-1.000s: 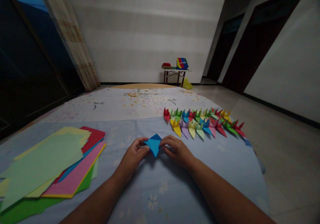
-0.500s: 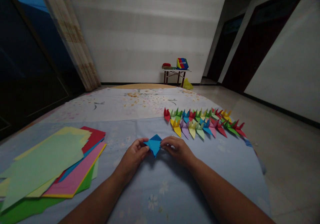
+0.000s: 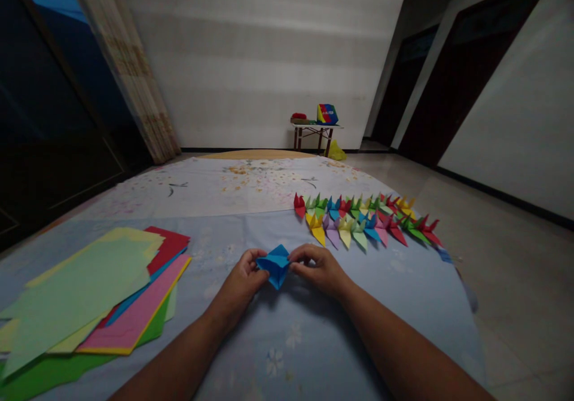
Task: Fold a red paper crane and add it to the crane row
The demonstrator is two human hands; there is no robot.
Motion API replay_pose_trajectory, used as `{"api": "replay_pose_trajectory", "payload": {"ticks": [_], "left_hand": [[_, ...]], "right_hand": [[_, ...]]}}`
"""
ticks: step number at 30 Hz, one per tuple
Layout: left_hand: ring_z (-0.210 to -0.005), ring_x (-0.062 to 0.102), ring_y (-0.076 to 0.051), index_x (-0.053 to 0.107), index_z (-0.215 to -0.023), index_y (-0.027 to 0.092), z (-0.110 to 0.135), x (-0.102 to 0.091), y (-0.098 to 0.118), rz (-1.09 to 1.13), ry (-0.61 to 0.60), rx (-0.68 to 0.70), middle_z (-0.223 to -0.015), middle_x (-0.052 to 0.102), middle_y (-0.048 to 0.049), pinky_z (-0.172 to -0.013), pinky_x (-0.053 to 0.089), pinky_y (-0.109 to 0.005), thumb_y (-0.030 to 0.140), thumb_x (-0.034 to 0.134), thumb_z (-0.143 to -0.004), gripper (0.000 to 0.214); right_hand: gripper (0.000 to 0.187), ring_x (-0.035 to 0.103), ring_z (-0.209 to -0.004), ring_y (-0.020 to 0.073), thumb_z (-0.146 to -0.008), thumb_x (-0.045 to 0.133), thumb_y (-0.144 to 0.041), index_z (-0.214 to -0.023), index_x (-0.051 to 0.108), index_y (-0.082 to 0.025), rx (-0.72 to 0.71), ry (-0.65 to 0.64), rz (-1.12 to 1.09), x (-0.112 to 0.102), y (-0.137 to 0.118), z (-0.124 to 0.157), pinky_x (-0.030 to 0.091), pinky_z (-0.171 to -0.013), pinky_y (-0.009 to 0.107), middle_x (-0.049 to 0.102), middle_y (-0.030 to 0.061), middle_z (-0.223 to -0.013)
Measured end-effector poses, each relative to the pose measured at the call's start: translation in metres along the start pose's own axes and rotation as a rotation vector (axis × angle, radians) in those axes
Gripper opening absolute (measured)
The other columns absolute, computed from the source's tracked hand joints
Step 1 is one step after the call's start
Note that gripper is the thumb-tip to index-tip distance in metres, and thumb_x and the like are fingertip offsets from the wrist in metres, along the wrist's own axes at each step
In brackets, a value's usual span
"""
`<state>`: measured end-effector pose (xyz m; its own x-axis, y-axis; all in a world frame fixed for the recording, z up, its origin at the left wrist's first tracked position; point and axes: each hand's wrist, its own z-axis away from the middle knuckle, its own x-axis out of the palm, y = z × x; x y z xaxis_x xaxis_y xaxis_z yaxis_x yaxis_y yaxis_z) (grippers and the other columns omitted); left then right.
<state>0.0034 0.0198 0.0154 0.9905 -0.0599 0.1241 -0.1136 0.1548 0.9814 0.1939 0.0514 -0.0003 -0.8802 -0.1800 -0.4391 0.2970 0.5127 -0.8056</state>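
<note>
A small piece of folded blue origami paper (image 3: 277,265) is held between my two hands, above the middle of the near tablecloth. It has a diamond outline, and a dark pocket gapes across its middle. My left hand (image 3: 248,274) pinches its left corner between thumb and fingers. At the right corner, my right hand (image 3: 320,268) pinches the paper with thumb and forefinger. Beyond my right hand stand two rows of folded paper cranes (image 3: 344,231) in red, yellow, green, blue, pink and purple.
A fanned stack of coloured paper sheets (image 3: 85,287) lies on the left of the table. The blue floral tablecloth (image 3: 251,359) meets a white flowered one (image 3: 210,189) farther back. A small side table (image 3: 314,127) with a colourful box (image 3: 327,114) stands by the wall.
The blue paper has opened from a flat face into a gaping pocket, and its lower tip sits slightly nearer me. Both hands keep their pinch with barely any shift.
</note>
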Motion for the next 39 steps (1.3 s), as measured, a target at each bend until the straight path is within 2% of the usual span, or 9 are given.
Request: {"api": "replay_pose_trajectory", "payload": {"ticks": [7,13,17,20,23,26,30,34,39], "left_hand": [[-0.081,0.059,-0.017,0.05,-0.105,0.018,0.0,0.0,0.002,-0.099,-0.015,0.074,-0.091,0.063,-0.0026,-0.071,0.044,-0.026,0.017,0.057,-0.057,0.048],[-0.076,0.058,-0.017,0.053,-0.099,0.018,0.005,0.003,0.005,-0.173,-0.019,0.125,-0.082,0.062,-0.0002,-0.069,0.043,-0.025,0.015,0.053,-0.059,0.04],[-0.058,0.052,-0.013,0.055,-0.086,0.018,0.007,0.006,0.004,-0.245,0.011,0.134,-0.064,0.057,0.004,-0.055,0.04,-0.023,0.017,0.051,-0.062,0.024],[-0.051,0.049,-0.012,0.055,-0.083,0.018,0.007,0.006,0.001,-0.3,0.031,0.15,-0.058,0.055,0.0049,-0.05,0.037,-0.022,0.022,0.056,-0.065,0.019],[-0.05,0.049,-0.012,0.055,-0.087,0.018,0.006,0.007,-0.003,-0.313,0.068,0.164,-0.06,0.055,0.0048,-0.049,0.038,-0.022,0.028,0.061,-0.067,0.023],[-0.061,0.056,-0.014,0.055,-0.094,0.018,0.004,0.007,-0.005,-0.229,0.08,0.183,-0.074,0.062,0.0012,-0.056,0.044,-0.024,0.03,0.063,-0.068,0.029],[-0.078,0.061,-0.019,0.058,-0.097,0.016,0.002,0.007,-0.006,-0.165,0.062,0.186,-0.087,0.066,-0.0038,-0.067,0.048,-0.027,0.028,0.063,-0.069,0.031],[-0.079,0.063,-0.021,0.062,-0.093,0.016,0.002,0.007,-0.003,-0.177,0.068,0.166,-0.086,0.068,-0.0047,-0.069,0.048,-0.029,0.027,0.065,-0.066,0.029],[-0.082,0.063,-0.022,0.065,-0.093,0.016,0.002,0.005,-0.002,-0.228,0.019,0.159,-0.089,0.069,-0.0058,-0.073,0.048,-0.03,0.023,0.066,-0.063,0.03]], "right_hand": [[0.014,0.049,-0.059,0.0092,-0.077,0.06,-0.03,-0.078,0.064,-0.017,0.026,0.023,0.074,0.0,-0.002,-0.001,0.037,-0.056,0.021,0.06,0.0001,-0.071],[0.011,0.05,-0.067,0.012,-0.084,0.05,-0.027,-0.081,0.055,-0.018,-0.023,0.121,0.21,0.007,-0.004,0.0,0.039,-0.063,0.024,0.055,0.0005,-0.072],[0.011,0.052,-0.067,0.0132,-0.086,0.046,-0.026,-0.087,0.054,-0.018,-0.046,0.139,0.246,0.011,-0.006,0.001,0.041,-0.064,0.025,0.056,0.0019,-0.074],[0.014,0.053,-0.07,0.0145,-0.086,0.045,-0.026,-0.093,0.055,-0.018,-0.101,0.134,0.289,0.012,-0.008,0.002,0.042,-0.066,0.026,0.058,0.0043,-0.078],[0.016,0.054,-0.072,0.0152,-0.085,0.047,-0.025,-0.095,0.056,-0.017,-0.15,0.12,0.316,0.014,-0.008,0.003,0.043,-0.069,0.028,0.06,0.0055,-0.08],[0.022,0.055,-0.078,0.0165,-0.081,0.054,-0.026,-0.1,0.057,-0.017,-0.162,0.088,0.301,0.016,-0.007,0.004,0.043,-0.072,0.029,0.062,0.0067,-0.087],[0.018,0.055,-0.075,0.0151,-0.078,0.057,-0.024,-0.095,0.062,-0.018,-0.105,0.046,0.245,0.017,-0.006,0.003,0.043,-0.069,0.027,0.063,0.0041,-0.081],[0.012,0.055,-0.066,0.0122,-0.077,0.057,-0.022,-0.084,0.066,-0.018,0.012,0.041,0.132,0.016,-0.006,0.001,0.041,-0.062,0.023,0.062,0.0006,-0.071],[0.014,0.051,-0.059,0.0103,-0.076,0.06,-0.028,-0.079,0.067,-0.017,0.146,0.057,-0.027,0.016,-0.004,-0.001,0.04,-0.056,0.021,0.061,-0.0008,-0.066]]}}
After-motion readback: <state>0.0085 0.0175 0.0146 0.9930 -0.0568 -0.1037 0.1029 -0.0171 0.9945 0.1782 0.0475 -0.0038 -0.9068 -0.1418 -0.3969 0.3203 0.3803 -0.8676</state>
